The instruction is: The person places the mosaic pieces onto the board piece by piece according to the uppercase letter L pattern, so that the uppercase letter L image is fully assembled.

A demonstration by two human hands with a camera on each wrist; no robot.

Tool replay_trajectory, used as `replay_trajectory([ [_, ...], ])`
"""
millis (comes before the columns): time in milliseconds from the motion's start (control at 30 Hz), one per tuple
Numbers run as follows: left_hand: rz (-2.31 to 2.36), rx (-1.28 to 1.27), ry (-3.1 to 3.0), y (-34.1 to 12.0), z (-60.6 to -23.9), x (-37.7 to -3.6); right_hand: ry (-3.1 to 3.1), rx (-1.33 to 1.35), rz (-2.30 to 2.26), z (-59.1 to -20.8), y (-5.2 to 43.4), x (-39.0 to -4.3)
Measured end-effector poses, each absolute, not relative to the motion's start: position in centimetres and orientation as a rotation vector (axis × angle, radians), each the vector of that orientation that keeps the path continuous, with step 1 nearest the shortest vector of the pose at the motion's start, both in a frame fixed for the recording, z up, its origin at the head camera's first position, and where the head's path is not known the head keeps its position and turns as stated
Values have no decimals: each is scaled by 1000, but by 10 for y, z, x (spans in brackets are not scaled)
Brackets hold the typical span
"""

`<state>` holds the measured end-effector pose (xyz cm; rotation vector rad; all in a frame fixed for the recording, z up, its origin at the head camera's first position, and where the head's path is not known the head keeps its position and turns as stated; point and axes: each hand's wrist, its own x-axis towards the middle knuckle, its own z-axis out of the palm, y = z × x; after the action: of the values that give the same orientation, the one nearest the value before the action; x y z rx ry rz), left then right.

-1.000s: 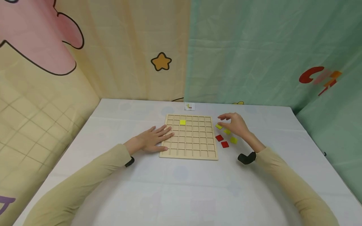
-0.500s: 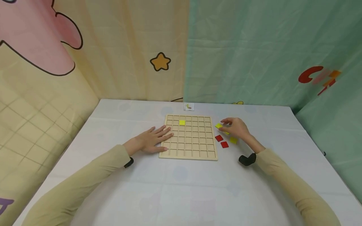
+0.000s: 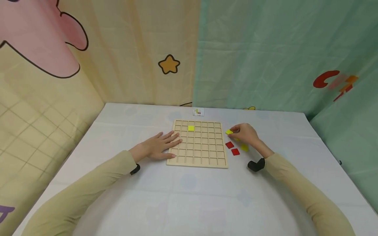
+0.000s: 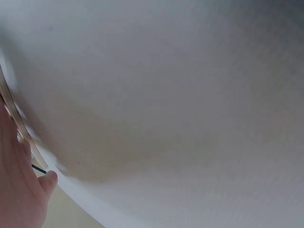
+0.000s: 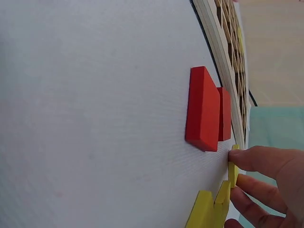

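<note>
My left hand [image 3: 156, 146] lies with spread fingers over the left edge of a wooden grid board [image 3: 204, 152]; its thumb shows beside the board edge in the left wrist view. One yellow square tile [image 3: 191, 128] sits in a cell near the board's top. Right of the board, my right hand [image 3: 246, 133] pinches another yellow tile [image 5: 232, 168] between thumb and fingers, low at the table. Two more yellow tiles lie by that hand, the nearer one [image 3: 244, 147] in plain sight and the other mostly hidden under the fingers. Two red tiles [image 3: 229, 145] lie beside the board's right edge.
A small printed grid card [image 3: 198, 111] with coloured squares lies behind the board. The white-covered table [image 3: 189, 196] ends at patterned curtains [image 3: 254, 59] at the back and sides. Each wrist wears a black device [image 3: 256, 165].
My right hand has come down to the yellow tiles, and its thumb and fingers have closed on the one closest to the board. The left hand stays in place.
</note>
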<state>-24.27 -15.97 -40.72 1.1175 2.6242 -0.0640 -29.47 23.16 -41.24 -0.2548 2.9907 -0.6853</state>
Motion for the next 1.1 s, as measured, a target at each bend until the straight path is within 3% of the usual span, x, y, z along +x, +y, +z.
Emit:
replay_trajectory([
  [567, -88, 1100, 2636, -160, -407, -244, 3073, -369, -662, -400, 216, -293],
  [1100, -75, 1105, 2625, -162, -409, -245, 3070, -520, -778, -397, 156, -294],
])
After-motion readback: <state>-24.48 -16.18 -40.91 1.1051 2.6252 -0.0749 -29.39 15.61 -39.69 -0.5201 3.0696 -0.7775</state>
